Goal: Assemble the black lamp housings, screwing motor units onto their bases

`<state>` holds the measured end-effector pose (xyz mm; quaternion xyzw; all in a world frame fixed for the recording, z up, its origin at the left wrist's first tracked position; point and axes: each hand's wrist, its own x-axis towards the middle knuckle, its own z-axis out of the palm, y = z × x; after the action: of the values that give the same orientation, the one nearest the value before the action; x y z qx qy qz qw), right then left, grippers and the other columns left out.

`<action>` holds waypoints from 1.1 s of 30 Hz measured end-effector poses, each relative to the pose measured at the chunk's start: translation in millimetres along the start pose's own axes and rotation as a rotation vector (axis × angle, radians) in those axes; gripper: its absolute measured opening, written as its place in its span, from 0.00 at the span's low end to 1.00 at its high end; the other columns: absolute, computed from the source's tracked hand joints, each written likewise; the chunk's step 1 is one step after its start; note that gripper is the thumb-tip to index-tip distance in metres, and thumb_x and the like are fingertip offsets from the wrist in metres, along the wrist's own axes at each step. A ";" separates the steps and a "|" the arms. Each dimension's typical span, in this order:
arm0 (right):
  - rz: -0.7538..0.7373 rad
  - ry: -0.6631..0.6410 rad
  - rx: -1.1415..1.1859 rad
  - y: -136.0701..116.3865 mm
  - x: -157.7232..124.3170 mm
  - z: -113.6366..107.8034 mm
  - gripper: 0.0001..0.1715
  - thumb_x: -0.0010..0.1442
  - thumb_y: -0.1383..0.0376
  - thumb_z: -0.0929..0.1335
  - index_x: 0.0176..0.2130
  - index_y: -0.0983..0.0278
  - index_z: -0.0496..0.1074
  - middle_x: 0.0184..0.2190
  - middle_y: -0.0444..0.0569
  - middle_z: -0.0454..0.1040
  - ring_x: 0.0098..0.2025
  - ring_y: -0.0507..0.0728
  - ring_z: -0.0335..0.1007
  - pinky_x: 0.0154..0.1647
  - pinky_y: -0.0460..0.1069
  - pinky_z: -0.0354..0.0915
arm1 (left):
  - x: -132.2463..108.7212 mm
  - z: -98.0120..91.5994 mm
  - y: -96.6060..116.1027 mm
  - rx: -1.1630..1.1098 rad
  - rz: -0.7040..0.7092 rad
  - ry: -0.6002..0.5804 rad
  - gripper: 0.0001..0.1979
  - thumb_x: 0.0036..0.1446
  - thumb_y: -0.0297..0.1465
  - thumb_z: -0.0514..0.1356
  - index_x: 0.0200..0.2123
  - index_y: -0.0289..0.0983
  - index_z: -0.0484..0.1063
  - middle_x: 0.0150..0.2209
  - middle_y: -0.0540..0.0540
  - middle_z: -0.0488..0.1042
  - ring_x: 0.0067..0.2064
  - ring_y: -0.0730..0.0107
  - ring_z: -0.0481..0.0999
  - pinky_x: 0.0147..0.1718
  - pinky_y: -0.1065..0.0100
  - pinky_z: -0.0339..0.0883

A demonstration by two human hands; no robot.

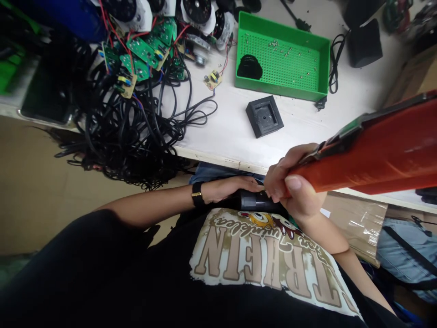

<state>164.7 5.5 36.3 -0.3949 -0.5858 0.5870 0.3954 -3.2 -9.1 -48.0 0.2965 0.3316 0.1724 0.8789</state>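
My left hand [232, 188], with a black strap watch [197, 193] on its wrist, lies curled over a black cylindrical plastic part [256, 201] just below the bench edge. The part's far end is hidden behind my fingers. My right hand [290, 182] grips a long red-orange cylindrical tool [358, 157], possibly an electric screwdriver, which runs up to the right and fills that side of the view. The tool's tip is hidden by my fingers, close against the black part.
A white workbench [218, 146] holds green circuit boards [143, 52], a tangle of black cables [129, 132] hanging over its edge, a green perforated tray [282, 89] with small screws, and a black square block [264, 116]. Round white-and-black devices [198, 13] stand at the far side.
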 end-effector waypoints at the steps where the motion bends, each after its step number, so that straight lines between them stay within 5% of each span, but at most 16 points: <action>1: -0.052 0.042 0.086 -5.8 1.1 2.0 0.17 0.65 0.46 0.70 0.45 0.52 0.68 0.17 0.35 0.63 0.16 0.53 0.60 0.18 0.51 0.64 | -1.1 -0.2 2.1 0.025 -0.010 -0.013 0.17 0.52 0.46 0.70 0.34 0.37 0.80 0.36 0.45 0.79 0.47 0.57 0.77 0.53 0.59 0.67; 4: -0.186 0.199 0.259 -32.3 7.5 1.2 0.13 0.65 0.55 0.72 0.47 0.54 0.71 0.18 0.34 0.64 0.13 0.51 0.53 0.13 0.49 0.58 | -9.5 1.3 12.0 0.069 -0.020 0.018 0.24 0.47 0.47 0.74 0.43 0.38 0.80 0.47 0.44 0.81 0.52 0.54 0.77 0.56 0.57 0.66; 8: -0.356 0.449 0.132 -55.9 12.7 -25.5 0.15 0.60 0.57 0.78 0.43 0.58 0.76 0.19 0.36 0.64 0.15 0.50 0.57 0.14 0.49 0.57 | -30.7 5.6 29.4 0.168 -0.054 0.003 0.33 0.42 0.40 0.78 0.53 0.38 0.77 0.54 0.41 0.79 0.55 0.50 0.76 0.58 0.53 0.65; 11: -0.302 0.323 -0.007 -47.1 8.6 -51.0 0.34 0.46 0.50 0.85 0.47 0.57 0.75 0.24 0.38 0.71 0.18 0.51 0.64 0.16 0.49 0.59 | -44.4 6.9 40.9 0.058 0.115 0.015 0.34 0.45 0.40 0.78 0.55 0.40 0.75 0.56 0.42 0.77 0.58 0.50 0.75 0.57 0.56 0.66; 14: -0.202 0.126 -0.064 -31.2 4.8 -62.2 0.47 0.36 0.48 0.87 0.51 0.56 0.73 0.40 0.45 0.79 0.20 0.49 0.66 0.15 0.48 0.60 | -49.1 7.2 49.8 -0.077 0.311 -0.016 0.41 0.45 0.44 0.78 0.61 0.41 0.71 0.59 0.40 0.76 0.59 0.48 0.75 0.55 0.58 0.68; 18: -0.165 0.125 -0.016 -26.6 6.6 -58.7 0.39 0.44 0.54 0.86 0.50 0.56 0.72 0.38 0.45 0.81 0.20 0.48 0.62 0.18 0.48 0.59 | -46.0 8.7 58.6 -0.048 0.365 -0.147 0.49 0.44 0.35 0.79 0.67 0.48 0.62 0.63 0.41 0.72 0.59 0.48 0.76 0.55 0.58 0.69; 25: -0.089 0.062 0.005 -28.4 10.7 -55.9 0.41 0.41 0.53 0.86 0.49 0.60 0.72 0.39 0.47 0.81 0.19 0.48 0.61 0.16 0.47 0.55 | -46.5 15.5 56.3 0.014 0.282 -0.274 0.58 0.43 0.31 0.78 0.73 0.52 0.51 0.69 0.39 0.65 0.63 0.44 0.74 0.60 0.53 0.67; 29: -0.128 0.106 -0.006 -27.4 21.0 -55.3 0.37 0.45 0.54 0.84 0.50 0.59 0.72 0.34 0.44 0.80 0.23 0.51 0.66 0.21 0.48 0.63 | -44.1 15.8 43.0 -0.129 0.188 -0.238 0.55 0.38 0.37 0.78 0.69 0.44 0.62 0.58 0.38 0.77 0.53 0.45 0.80 0.52 0.55 0.71; 33: -0.249 0.378 -0.098 -26.7 50.4 -70.2 0.35 0.50 0.49 0.81 0.50 0.58 0.71 0.36 0.44 0.77 0.33 0.55 0.73 0.29 0.50 0.71 | -31.2 18.0 38.0 -0.383 0.216 -0.172 0.47 0.38 0.54 0.74 0.59 0.34 0.73 0.53 0.32 0.78 0.40 0.55 0.79 0.39 0.59 0.73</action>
<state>210.9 78.6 62.9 -0.4414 -0.5734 0.4200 0.5477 -17.4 -2.9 2.0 0.1716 0.1832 0.2995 0.9205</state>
